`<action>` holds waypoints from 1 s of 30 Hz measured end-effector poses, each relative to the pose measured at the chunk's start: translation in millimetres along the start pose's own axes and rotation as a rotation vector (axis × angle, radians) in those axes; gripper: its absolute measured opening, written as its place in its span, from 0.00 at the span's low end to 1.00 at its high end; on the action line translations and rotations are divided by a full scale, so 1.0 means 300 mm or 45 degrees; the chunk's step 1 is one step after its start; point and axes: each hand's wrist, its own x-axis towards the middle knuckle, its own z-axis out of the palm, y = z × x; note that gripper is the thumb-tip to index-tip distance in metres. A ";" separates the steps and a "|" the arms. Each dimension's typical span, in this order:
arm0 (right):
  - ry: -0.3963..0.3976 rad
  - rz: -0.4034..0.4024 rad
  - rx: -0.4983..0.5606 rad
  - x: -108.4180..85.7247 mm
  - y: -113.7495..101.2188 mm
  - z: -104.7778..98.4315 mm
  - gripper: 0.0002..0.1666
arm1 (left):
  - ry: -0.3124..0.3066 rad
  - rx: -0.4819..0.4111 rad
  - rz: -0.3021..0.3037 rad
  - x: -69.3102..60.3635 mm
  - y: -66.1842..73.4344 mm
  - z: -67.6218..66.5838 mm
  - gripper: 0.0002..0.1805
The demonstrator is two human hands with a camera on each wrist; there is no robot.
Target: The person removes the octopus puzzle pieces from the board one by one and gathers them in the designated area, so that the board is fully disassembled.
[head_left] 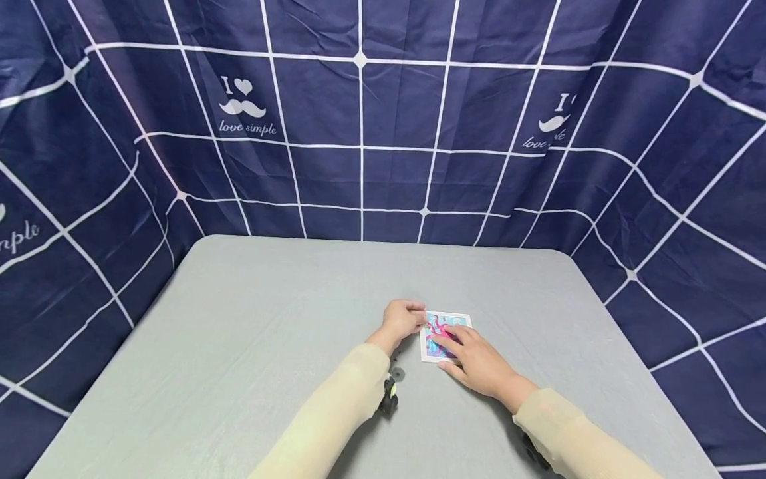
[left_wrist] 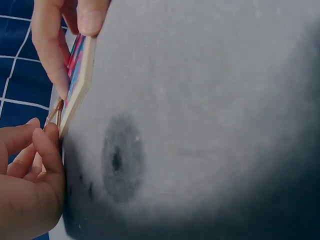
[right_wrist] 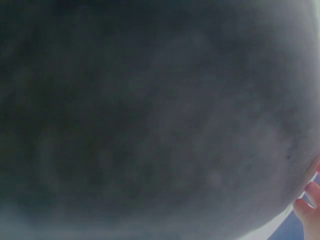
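Note:
A small flat picture board point(head_left: 428, 349) with a pale border and a pink figure on blue lies on the grey table. Its thick, pale side edge point(left_wrist: 80, 95) shows in the left wrist view. At the board's left side, my left hand point(head_left: 403, 320) pinches a thin brownish band point(left_wrist: 58, 112) between thumb and finger. My right hand point(head_left: 481, 364) rests over the board from the right, fingers pressing on the picture and thumb at the near edge. Those fingers cover much of the picture. Only a few fingertips point(right_wrist: 311, 195) appear at the edge of the right wrist view.
The grey table point(head_left: 269, 319) extends around the board, with a dark round mark point(head_left: 397, 374) near the left wrist. Dark blue curtains point(head_left: 323, 173) with white grid lines hang behind the table and at both sides.

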 end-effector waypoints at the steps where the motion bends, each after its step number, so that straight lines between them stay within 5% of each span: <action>1: 0.000 0.000 0.000 0.000 0.000 0.000 0.31 | 0.008 0.049 0.019 0.000 0.001 0.001 0.13; 7: 0.004 -0.008 0.001 0.000 0.001 -0.001 0.31 | 0.048 0.285 0.083 -0.001 0.013 0.008 0.09; 14: -0.007 -0.008 0.005 0.004 -0.002 0.002 0.32 | 0.080 0.409 0.121 -0.012 0.021 0.000 0.07; 30: -0.038 0.020 0.013 0.003 -0.006 -0.002 0.32 | 0.061 0.115 -0.017 -0.004 -0.005 -0.005 0.07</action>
